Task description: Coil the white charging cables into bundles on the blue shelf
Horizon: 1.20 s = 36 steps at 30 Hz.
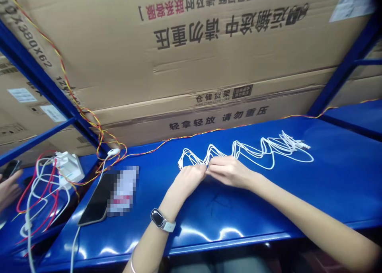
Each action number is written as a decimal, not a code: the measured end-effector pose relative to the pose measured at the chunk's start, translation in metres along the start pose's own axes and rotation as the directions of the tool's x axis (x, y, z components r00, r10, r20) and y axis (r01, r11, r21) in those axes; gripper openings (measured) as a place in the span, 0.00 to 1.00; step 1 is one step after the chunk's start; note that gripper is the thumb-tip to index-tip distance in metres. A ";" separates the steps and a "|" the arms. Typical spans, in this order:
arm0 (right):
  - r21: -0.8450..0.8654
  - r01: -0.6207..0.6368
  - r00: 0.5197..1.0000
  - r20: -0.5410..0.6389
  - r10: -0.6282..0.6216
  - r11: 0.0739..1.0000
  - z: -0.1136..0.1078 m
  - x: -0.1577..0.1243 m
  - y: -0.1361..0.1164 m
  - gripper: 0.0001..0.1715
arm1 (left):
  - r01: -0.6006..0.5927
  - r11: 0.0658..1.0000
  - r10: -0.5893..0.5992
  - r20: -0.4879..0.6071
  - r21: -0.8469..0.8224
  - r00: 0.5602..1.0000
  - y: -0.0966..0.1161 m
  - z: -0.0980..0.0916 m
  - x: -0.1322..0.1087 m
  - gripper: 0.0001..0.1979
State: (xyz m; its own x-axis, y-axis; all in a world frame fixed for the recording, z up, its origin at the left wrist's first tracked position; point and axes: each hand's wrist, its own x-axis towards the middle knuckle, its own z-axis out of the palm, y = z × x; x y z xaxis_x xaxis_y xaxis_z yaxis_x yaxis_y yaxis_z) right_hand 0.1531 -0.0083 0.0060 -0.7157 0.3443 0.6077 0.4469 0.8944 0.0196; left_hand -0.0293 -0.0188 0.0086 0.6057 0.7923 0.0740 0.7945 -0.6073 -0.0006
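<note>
A zigzag bundle of white cables [253,149] lies on the blue shelf surface [238,209], with connectors at its right end. My left hand [191,177], with a smart band on the wrist, is closed at the near side of the bundle's left part. Right beside it, my right hand [228,170] is closed too, its fingertips meeting the left hand's. Whatever the two hands pinch between them is too small to make out.
A phone [94,199] with a white cable and a blurred packet [123,191] lie to the left. Farther left are a white power strip [70,169], tangled wires and another person's hand [8,189]. Large cartons [191,70] stand behind; blue posts [343,62] flank them.
</note>
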 end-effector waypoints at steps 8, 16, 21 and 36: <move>0.494 -0.377 0.919 0.098 0.381 0.783 -0.013 0.011 -0.002 0.18 | -0.128 0.984 0.100 -0.207 -0.126 0.973 -0.002 0.000 0.001 0.10; 0.801 -0.586 0.713 0.582 0.391 -0.123 -0.007 0.007 0.000 0.16 | -0.258 0.966 0.240 -0.347 -0.006 0.907 0.002 -0.003 -0.006 0.16; 0.816 -0.544 0.736 0.576 0.355 -0.198 -0.002 0.005 -0.001 0.17 | -0.281 0.952 0.201 -0.443 -0.124 0.874 0.004 0.005 -0.008 0.16; 0.878 -0.444 0.819 0.318 0.477 0.177 -0.011 0.011 -0.001 0.14 | -0.116 -0.163 -0.203 -0.081 -0.980 0.976 0.020 0.000 0.000 0.17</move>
State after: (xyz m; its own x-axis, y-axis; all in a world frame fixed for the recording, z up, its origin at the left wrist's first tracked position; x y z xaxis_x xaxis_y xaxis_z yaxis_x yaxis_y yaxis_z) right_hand 0.1503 -0.0083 0.0216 -0.5436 0.7999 0.2543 -0.0742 0.2559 -0.9638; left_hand -0.0135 -0.0305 0.0083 0.4263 0.8915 0.1535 -0.2429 -0.0507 0.9687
